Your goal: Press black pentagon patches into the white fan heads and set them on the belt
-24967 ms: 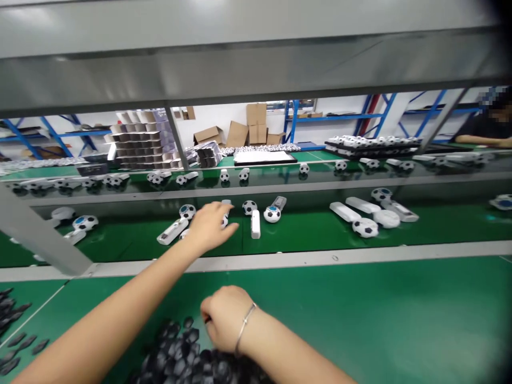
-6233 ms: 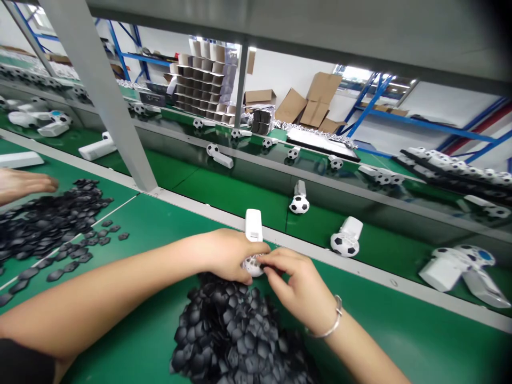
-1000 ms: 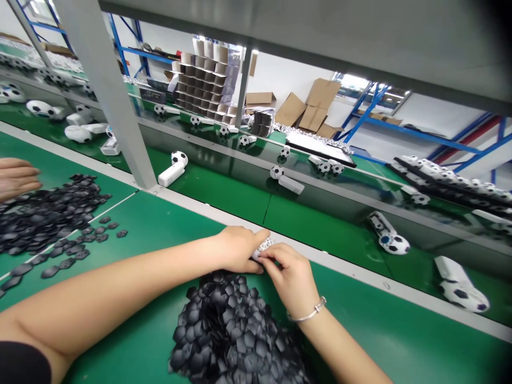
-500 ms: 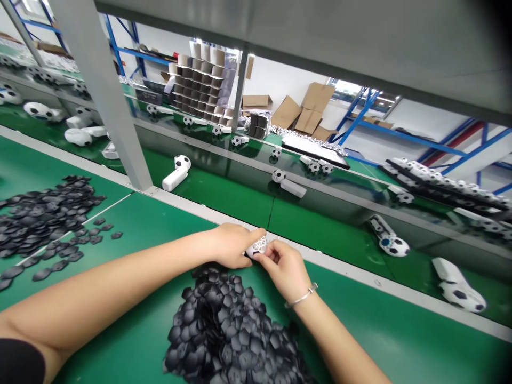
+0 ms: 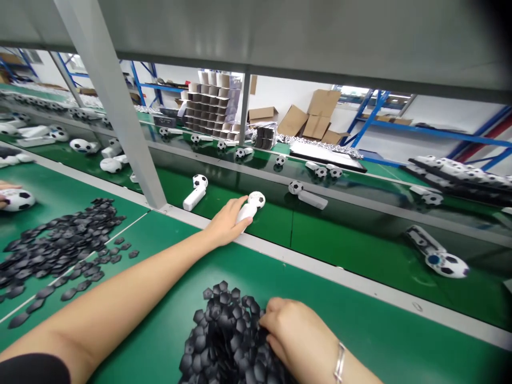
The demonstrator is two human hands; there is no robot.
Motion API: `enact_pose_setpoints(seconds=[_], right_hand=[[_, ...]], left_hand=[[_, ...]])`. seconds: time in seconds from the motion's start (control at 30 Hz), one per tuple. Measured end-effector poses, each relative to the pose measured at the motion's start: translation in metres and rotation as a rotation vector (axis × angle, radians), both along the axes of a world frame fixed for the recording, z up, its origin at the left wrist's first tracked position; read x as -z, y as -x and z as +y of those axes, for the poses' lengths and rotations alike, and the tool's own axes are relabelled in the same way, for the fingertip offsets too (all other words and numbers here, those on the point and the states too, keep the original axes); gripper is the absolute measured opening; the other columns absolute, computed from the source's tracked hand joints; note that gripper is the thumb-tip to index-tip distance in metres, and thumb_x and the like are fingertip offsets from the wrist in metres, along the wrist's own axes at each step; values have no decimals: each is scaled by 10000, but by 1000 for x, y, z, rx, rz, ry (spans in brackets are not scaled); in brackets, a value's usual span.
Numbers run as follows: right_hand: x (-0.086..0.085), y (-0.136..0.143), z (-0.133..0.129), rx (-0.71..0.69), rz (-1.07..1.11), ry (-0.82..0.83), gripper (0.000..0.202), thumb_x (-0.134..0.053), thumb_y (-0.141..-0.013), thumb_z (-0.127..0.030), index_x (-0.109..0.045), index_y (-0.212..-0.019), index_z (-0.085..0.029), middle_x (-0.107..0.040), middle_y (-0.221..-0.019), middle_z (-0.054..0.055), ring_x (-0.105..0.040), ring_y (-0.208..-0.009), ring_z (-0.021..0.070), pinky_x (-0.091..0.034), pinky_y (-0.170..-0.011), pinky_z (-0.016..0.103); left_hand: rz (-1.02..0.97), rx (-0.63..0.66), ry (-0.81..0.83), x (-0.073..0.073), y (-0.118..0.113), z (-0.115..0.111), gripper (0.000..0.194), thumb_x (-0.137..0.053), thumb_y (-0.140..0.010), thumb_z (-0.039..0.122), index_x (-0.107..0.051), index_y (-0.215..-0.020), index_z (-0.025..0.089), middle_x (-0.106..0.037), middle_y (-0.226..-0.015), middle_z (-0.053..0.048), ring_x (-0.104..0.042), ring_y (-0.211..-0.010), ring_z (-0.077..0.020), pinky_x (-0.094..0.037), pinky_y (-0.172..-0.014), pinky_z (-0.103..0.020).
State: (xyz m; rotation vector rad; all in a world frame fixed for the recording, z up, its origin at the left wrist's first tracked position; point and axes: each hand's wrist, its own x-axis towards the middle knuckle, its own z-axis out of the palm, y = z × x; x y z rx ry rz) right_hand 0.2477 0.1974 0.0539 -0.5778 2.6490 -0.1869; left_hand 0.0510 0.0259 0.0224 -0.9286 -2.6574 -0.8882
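My left hand point(image 5: 228, 223) reaches over the rail, its thumb and fingers around the white handle of a soccer-ball piece point(image 5: 256, 200) at the near side of the green belt. The ball end, white with black patches, points away from me. Beside the pile of black pentagon pieces point(image 5: 228, 330), my right hand point(image 5: 290, 325) has its fingers curled in against the pile's right edge. Its fingertips are partly hidden, so whatever they pinch cannot be made out.
Several soccer-ball pieces with handles lie on the belt point(image 5: 312, 240). Another heap of black pentagons point(image 5: 68, 240) spreads to the left. A co-worker's hand point(image 5: 6, 193) holds a ball at the far left. A grey post point(image 5: 124, 117) rises from the rail.
My hands have parted. The left carried the soccer-ball piece forward over the rail to the belt; the right came back to the black pile. The view has shifted, showing a co-worker's hand.
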Motion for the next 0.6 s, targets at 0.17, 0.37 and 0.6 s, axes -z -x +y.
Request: enact_pose_setpoints(seconds=[0.17,0.37,0.6], right_hand=[[-2,-2,-4,12,8,-8,195,-544,-807,-59,-701,-850,-167,-684,-920,80,-661,-827,221,-456,-683,272],[5,15,22,189,142,599,132,-515,-883,-181,-646,-872,-195,-653,-785,-2,-600,-718,128,-437,-677,218],[57,51,50,510,145,798,248,-527,-860,-330,-685,-858,-138,-585,-608,4,-520,-533,140,-407,-516,241]], left_hand=[[1,123,114,13,5,-5,541,-418,-924,485,-394,-1397,224,-385,-1367,-120,-459,-1213,-270,-385,-1037,-431],[15,165,141,11,0,-1,546,-417,-930,494,-372,-1409,237,-360,-1394,-121,-429,-1238,-276,-366,-1048,-453],[-25,154,173,11,0,-2,547,-422,-925,497,-372,-1416,261,-386,-1373,-103,-463,-1205,-265,-378,-1034,-423]])
